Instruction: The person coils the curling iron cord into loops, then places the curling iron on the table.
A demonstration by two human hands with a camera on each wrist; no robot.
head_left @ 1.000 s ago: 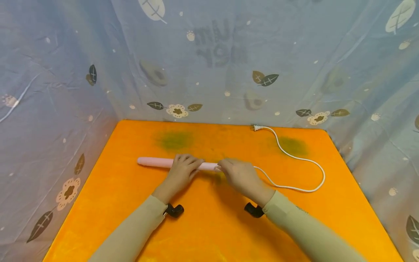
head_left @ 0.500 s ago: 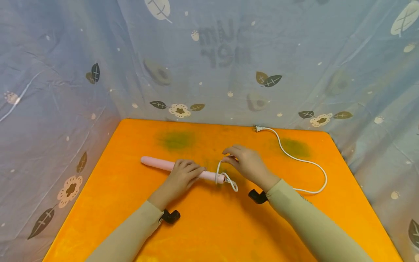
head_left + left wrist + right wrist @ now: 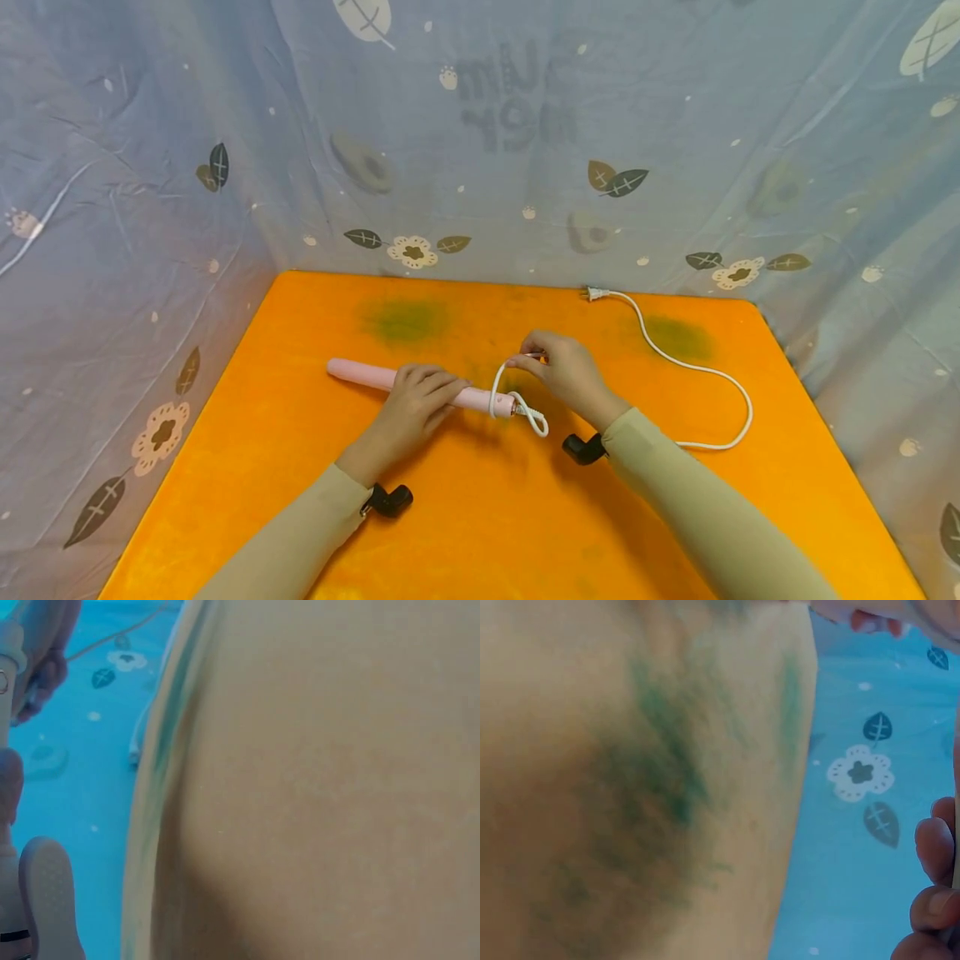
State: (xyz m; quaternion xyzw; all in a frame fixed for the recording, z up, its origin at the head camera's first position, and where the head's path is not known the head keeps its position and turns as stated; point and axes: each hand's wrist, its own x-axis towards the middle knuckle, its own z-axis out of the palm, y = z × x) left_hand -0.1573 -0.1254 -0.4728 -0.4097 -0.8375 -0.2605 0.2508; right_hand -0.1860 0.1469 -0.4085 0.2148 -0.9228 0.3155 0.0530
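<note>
A slim pink hair iron [image 3: 472, 398] lies slantwise on the orange table, its rounded end [image 3: 360, 372] to the left. My left hand [image 3: 412, 404] grips its middle from above, covering part of the body. In the left wrist view a pale paddle-shaped part [image 3: 51, 900] of the iron shows beside the handle. White cord [image 3: 542, 423] leaves the right end, bends into a loop and passes around the handle. My right hand [image 3: 573, 371] pinches that cord between thumb and fingers, above and right of the handle end. The cord behind the right wrist is hidden.
The cord's far stretch [image 3: 720, 375] curves over the table's right side to a two-pin plug [image 3: 595, 293] by the back edge. Printed curtains [image 3: 517, 167] surround the orange table [image 3: 465, 517] behind and on both sides. Black wrist cameras [image 3: 390, 500] sit at both cuffs.
My right hand has left the handle's end and drawn the cord up and around it, forming a loop. The iron's right end has tilted towards me; my left hand keeps its grip.
</note>
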